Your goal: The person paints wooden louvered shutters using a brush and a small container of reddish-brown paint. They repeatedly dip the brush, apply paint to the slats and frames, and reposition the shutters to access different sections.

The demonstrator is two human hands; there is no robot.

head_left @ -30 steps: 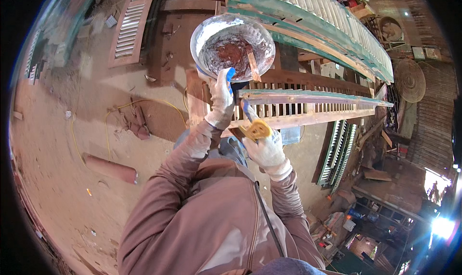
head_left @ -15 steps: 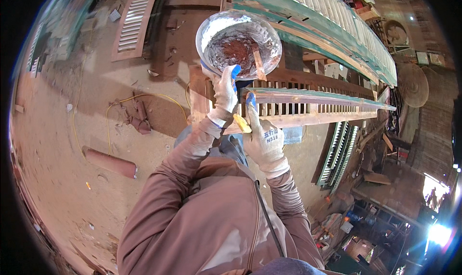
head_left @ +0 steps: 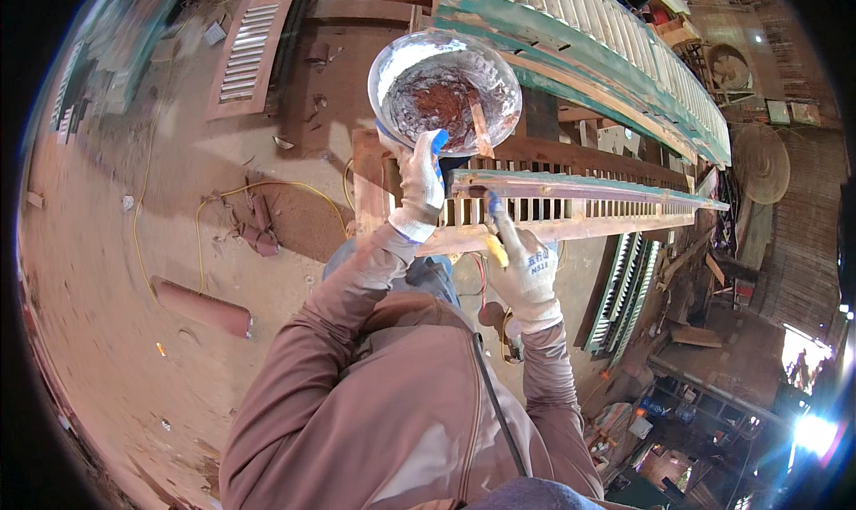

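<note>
My left hand [head_left: 419, 180], in a white glove with blue fingertips, grips the near rim of a metal bowl [head_left: 385, 95]. Reddish-brown paste [head_left: 439, 104] lies in the bowl, and a flat wooden stick [head_left: 481, 128] leans over its right rim. Gloved as well, my right hand [head_left: 524, 269] is closed around a yellow-handled tool [head_left: 497, 250]; the tool's working end is hard to make out. Its forefinger points at the near edge of a narrow wooden board [head_left: 571, 187] with a greenish top edge. Under that board lies a slatted wooden shutter frame [head_left: 553, 234].
Large green-edged louvred shutters [head_left: 580, 42] stand at the upper right. Another louvred panel [head_left: 242, 64] lies at the upper left, and small green ones [head_left: 620, 287] at the right. A yellow cord [head_left: 276, 184] and a brown cylinder-like piece [head_left: 203, 305] lie on the floor.
My right hand has moved right and slightly down along the board with the yellow-handled tool. The bowl and my left hand have shifted only slightly downward in view.
</note>
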